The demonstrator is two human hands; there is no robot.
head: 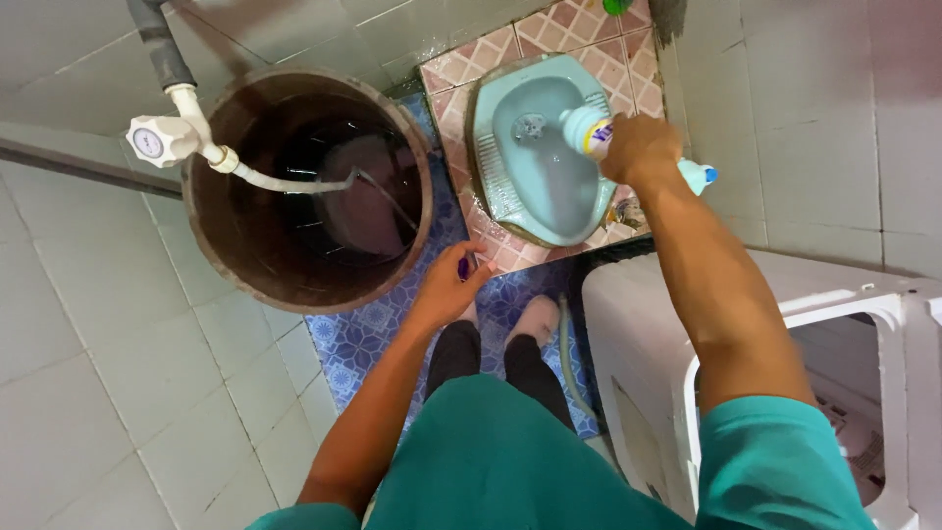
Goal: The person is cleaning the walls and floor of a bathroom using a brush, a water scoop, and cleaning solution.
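1. My left hand (446, 290) fingers pinch a small purple cap (463, 265), above the blue floor tiles (358, 339).
2. My right hand (640, 149) fingers are clamped on the tilted cleaner bottle (589, 131), over the squat toilet (549, 177).
3. Risk: wet grip slips, cleaner splashes outside the pan.

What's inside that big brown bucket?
The big brown bucket holds dark water, and a thin white hose from the tap reaches into it. Something rounded shows dimly below the surface. The bottom is too dark to see.
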